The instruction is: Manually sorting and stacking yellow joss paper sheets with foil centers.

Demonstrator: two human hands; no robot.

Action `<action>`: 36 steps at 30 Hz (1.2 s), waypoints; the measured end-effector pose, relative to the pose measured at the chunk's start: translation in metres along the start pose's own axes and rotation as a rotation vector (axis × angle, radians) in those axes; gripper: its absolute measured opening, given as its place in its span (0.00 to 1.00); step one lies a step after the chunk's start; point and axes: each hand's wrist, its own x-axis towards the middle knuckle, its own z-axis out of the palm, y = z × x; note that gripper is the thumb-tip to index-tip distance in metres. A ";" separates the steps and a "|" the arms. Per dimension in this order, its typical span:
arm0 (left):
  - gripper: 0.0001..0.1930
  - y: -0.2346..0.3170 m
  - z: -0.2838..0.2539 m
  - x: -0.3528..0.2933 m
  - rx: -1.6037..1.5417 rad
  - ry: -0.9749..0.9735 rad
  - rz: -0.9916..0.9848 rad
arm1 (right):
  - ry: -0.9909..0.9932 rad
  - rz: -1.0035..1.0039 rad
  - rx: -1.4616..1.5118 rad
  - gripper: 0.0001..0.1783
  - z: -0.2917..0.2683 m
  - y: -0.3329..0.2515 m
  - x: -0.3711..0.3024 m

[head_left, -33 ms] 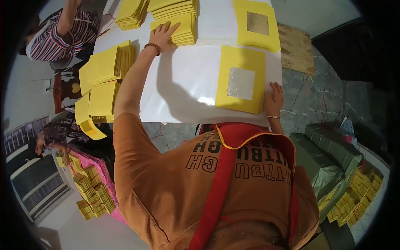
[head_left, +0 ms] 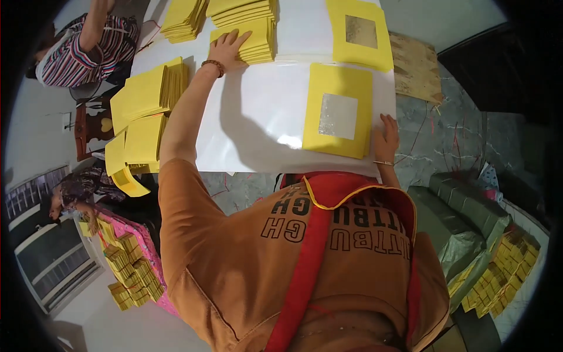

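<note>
My left hand [head_left: 229, 48] lies with its fingers spread on the near end of a stack of folded yellow paper [head_left: 258, 46] on the white-covered table [head_left: 258, 105]. By the table's right edge is my right hand [head_left: 386, 138], its fingers slightly apart and nothing seen in them. Close beside it lies a yellow paper sheet [head_left: 366, 105] with a silvery foil square [head_left: 338, 116], and another edge shows beneath. Farther off, a second yellow sheet [head_left: 378, 56] bears a duller foil square [head_left: 360, 31].
More yellow paper stacks [head_left: 141, 91] line the table's left side. Beyond them sits a person in a striped shirt [head_left: 88, 53]; another person [head_left: 79, 188] is lower left by bundled yellow paper [head_left: 132, 267]. Green wrapped bundles [head_left: 457, 217] stand at right, near a wooden board [head_left: 416, 70].
</note>
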 end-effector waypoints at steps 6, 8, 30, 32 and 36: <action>0.47 -0.003 -0.020 0.000 0.039 -0.012 -0.028 | 0.005 -0.032 0.167 0.20 -0.017 -0.021 0.006; 0.47 -0.003 -0.025 -0.004 -0.010 0.034 -0.017 | -0.012 -0.018 0.187 0.20 -0.017 -0.025 0.005; 0.24 0.274 0.022 -0.116 -1.752 0.452 -0.415 | -0.233 0.371 0.849 0.22 -0.008 -0.012 0.011; 0.22 0.271 0.021 -0.115 -1.817 0.438 -0.417 | -0.223 0.369 0.845 0.23 -0.008 -0.014 0.011; 0.22 0.266 0.028 -0.115 -1.768 0.411 -0.379 | -0.289 0.425 0.844 0.26 -0.011 -0.019 0.018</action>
